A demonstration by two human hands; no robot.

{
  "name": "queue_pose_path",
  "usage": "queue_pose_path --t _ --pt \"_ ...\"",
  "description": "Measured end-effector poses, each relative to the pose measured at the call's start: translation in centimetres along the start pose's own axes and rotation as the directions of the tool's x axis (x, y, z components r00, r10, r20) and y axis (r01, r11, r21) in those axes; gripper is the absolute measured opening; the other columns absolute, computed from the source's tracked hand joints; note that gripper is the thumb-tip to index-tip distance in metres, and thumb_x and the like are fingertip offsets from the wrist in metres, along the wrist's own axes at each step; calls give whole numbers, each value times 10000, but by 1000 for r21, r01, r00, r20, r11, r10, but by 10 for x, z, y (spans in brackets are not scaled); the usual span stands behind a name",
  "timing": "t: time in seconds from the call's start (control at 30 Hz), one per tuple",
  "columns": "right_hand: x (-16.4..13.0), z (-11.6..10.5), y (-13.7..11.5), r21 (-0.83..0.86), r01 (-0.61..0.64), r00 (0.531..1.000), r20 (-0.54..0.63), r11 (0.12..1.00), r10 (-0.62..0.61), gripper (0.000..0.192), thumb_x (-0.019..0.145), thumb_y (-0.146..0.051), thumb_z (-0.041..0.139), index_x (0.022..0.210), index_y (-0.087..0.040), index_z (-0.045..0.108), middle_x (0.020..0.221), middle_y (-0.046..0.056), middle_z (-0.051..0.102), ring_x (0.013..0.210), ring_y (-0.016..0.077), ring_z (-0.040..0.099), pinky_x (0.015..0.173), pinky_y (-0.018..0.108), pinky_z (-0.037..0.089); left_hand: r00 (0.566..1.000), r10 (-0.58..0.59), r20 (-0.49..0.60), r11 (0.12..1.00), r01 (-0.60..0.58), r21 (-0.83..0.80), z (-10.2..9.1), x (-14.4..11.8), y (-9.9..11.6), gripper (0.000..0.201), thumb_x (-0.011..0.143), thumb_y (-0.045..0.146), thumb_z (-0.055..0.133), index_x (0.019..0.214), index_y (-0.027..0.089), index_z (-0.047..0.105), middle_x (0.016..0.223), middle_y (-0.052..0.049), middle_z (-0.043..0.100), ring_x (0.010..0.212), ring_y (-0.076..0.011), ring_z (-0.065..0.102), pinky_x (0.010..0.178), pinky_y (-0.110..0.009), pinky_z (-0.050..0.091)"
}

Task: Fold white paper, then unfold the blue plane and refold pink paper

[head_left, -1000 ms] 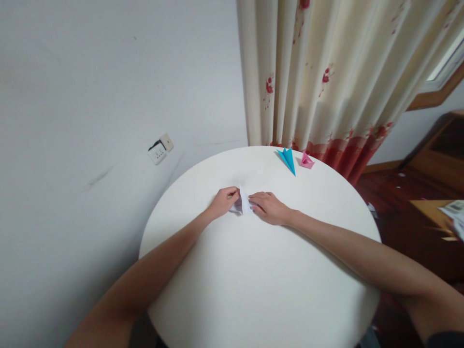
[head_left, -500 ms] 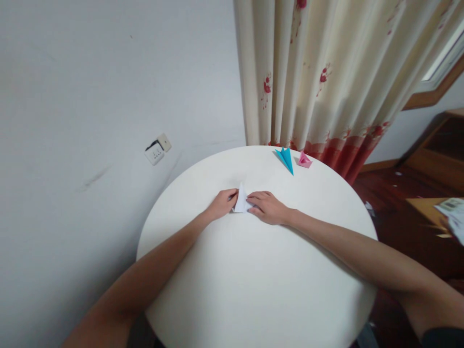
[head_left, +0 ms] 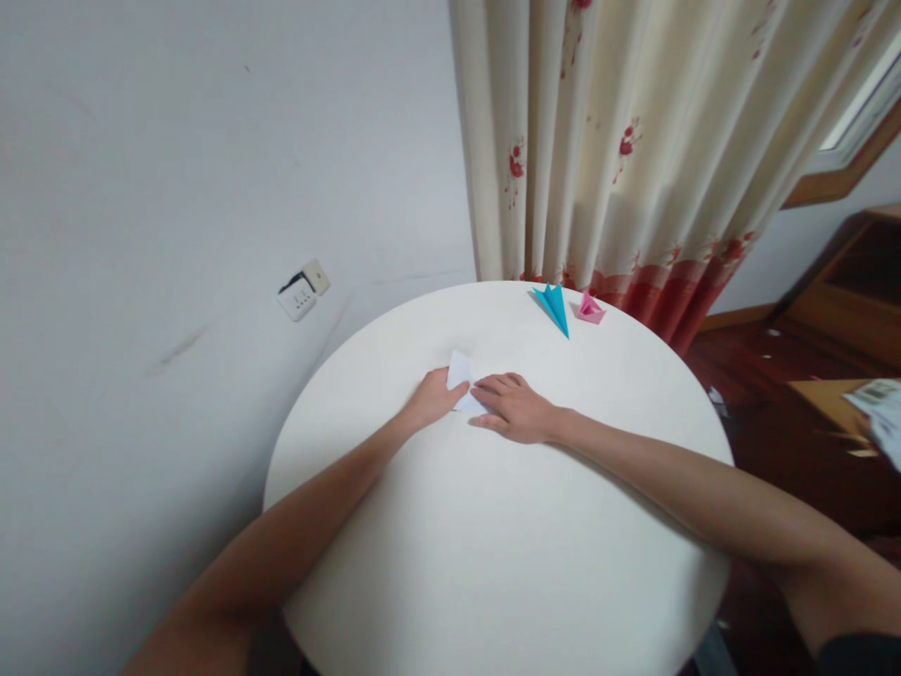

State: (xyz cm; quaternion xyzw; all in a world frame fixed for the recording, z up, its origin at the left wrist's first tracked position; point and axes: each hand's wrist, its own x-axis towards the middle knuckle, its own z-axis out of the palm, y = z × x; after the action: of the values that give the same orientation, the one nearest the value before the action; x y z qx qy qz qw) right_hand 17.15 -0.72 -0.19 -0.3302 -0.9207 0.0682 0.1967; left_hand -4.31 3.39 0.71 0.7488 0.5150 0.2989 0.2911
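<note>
White paper (head_left: 460,367) lies between left hand (head_left: 432,399), pinching it, and right hand (head_left: 519,410), laid open on it.

White paper (head_left: 460,367), partly lost under two hands.
The left hand (head_left: 433,398) has its fingers out of sight behind the sheet, and the right hand (head_left: 517,408) covers the other end, so I can't make out the folds there. The round table (head_left: 493,563) is cut off at the bottom, the curtain (head_left: 662,169) at the top; some floor scraps (head_left: 718,402) are too small to tell.
</note>
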Motion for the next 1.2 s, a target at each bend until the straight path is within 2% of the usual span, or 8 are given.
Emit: queue_pose_path --t 0.13,0.3,0.57,0.7,0.8,0.87,0.93,1.2 --pt "1 0 0 33 22 1000 -8 999 -21 515 980 -500 390 1344 -158 516 1362 178 539 1278 273 466 1061 476 318 999 -22 -40 1000 21 -22 -2 5 -3 230 743 311 568 811 112 661 741 -46 661 638 -166 555 559 -252 412" --pt "1 3 2 5 -9 1000 2 1000 9 570 983 -515 363 1397 -135 459 1455 192 456 1364 296 388 1094 495 295 1000 -1 -20 998 0 -61 -4 5 1 311 775 406 527 711 120 631 632 -8 588 585 -142 502 507 -228 358" --pt "4 4 1 33 1 996 -84 999 2 400 982 -418 425 1199 -124 589 1286 186 577 1209 280 526 1034 426 389 996 85 1 994 -85 -71 -4 0 6 340 819 428 537 753 119 662 651 11 575 611 -129 487 550 -226 355" --pt "5 5 4 133 -145 979 -125 980 162 284 951 -306 494 1146 -131 602 1131 152 638 1055 243 593 958 371 446 987 163 12 987 -163 11 -5 -3 9 341 855 428 535 852 132 704 761 -3 661 708 -151 543 648 -240 416" --pt "5 8 10 195 -272 928 -205 942 311 371 907 -304 569 1226 -114 564 1163 167 629 1064 256 590 971 381 445 977 205 57 977 -208 45 -4 -4 9 343 880 421 528 887 140 726 842 -23 708 780 -174 591 738 -265 457" --pt "5 10 15 225 -282 910 -243 933 334 459 883 -308 607 1289 -107 531 1263 186 594 1153 273 559 1030 400 410 956 277 94 958 -283 47 -3 -4 7 333 904 394 517 972 149 732 966 -49 730 877 -196 628 829 -293 471" --pt "5 11 18 249 -250 918 -247 936 311 483 867 -293 629 1309 -128 526 1306 173 585 1199 277 543 1053 409 392 929 352 118 930 -361 71 0 -3 3 322 918 372 519 1061 166 721 1081 -66 724 983 -214 640 917 -319 463" --pt "5 4 15 204 -124 961 -217 971 169 312 845 -138 595 1151 -191 629 1127 94 688 1087 246 609 953 370 443 784 485 387 777 -590 221 -4 -1 -6 380 923 287 560 1293 206 593 1333 -81 608 1246 -218 543 1100 -372 372"
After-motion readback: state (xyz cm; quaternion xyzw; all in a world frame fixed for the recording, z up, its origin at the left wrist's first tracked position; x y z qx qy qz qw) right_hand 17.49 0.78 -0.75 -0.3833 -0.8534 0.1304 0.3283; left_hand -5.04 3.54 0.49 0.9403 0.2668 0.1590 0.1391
